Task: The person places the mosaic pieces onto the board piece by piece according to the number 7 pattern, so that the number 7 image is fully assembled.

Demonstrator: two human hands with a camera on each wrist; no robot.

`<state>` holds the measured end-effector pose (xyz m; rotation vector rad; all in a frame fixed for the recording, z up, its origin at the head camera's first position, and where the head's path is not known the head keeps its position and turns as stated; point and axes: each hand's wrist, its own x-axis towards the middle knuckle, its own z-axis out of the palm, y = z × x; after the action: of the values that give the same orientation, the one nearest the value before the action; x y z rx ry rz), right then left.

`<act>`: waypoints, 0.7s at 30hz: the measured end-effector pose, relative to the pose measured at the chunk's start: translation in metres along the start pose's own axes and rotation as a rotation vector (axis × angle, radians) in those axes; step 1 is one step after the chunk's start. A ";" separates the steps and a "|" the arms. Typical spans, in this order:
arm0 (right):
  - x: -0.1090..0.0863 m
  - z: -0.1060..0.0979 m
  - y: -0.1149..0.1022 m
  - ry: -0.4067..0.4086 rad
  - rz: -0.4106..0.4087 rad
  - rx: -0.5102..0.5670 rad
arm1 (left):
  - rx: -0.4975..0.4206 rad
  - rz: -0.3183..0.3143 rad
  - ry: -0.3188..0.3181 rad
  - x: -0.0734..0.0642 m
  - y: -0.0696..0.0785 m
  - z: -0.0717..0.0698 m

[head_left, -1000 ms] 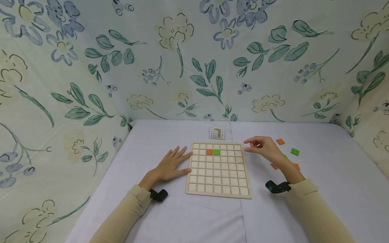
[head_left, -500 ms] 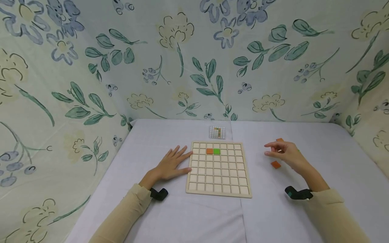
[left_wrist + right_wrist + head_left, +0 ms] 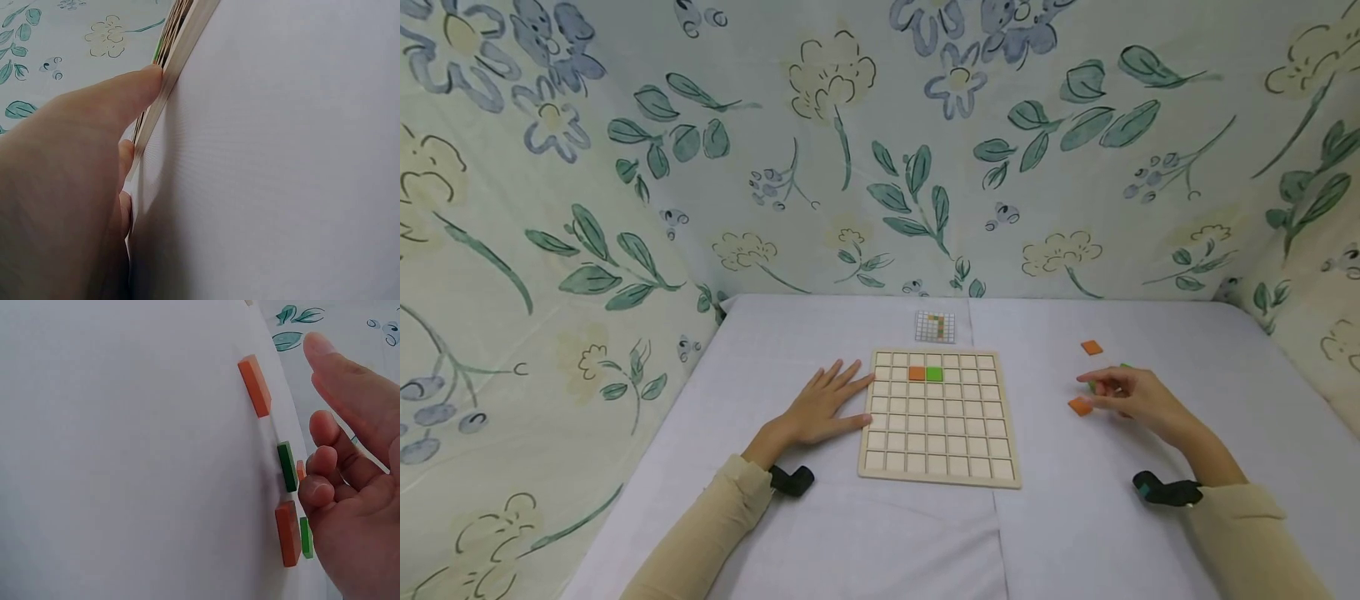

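Note:
My left hand (image 3: 822, 408) lies flat with spread fingers; thumb and fingertips touch the left edge of a wooden grid board (image 3: 940, 478). Set side by side in the board's second row are an orange square tile (image 3: 917, 374) and a green one (image 3: 934, 374). To the right of the board, my right hand (image 3: 1142, 398) hovers over loose tiles, holding nothing, thumb and index finger apart. Below its thumb tip is an orange tile (image 3: 1079, 407), and a green tile (image 3: 1092, 387) shows partly behind the fingers. The right wrist view has a green tile (image 3: 287, 466) beside the loosely curled fingers.
A small card with a coloured grid pattern (image 3: 935, 327) lies behind the board. Another loose orange tile (image 3: 1092, 347) sits farther back on the right. White cloth (image 3: 925, 542) covers the table, with a floral curtain (image 3: 850, 167) behind it.
My right hand has moved right from beside the board's upper right corner, then lowered over the loose tiles. The left hand and both tiles in the board stay put.

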<state>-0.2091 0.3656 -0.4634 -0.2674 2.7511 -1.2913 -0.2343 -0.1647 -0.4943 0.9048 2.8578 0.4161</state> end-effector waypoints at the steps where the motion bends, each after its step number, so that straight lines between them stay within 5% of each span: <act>1: -0.001 0.000 0.002 -0.002 -0.005 -0.006 | -0.002 0.002 0.002 0.000 0.000 0.000; 21: 0.001 0.001 0.017 -0.039 -0.111 -0.075 | -0.024 0.010 0.020 -0.001 0.000 0.000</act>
<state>-0.2115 0.3751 -0.4774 -0.4517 2.7908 -1.1946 -0.2341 -0.1652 -0.4949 0.9158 2.8617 0.4618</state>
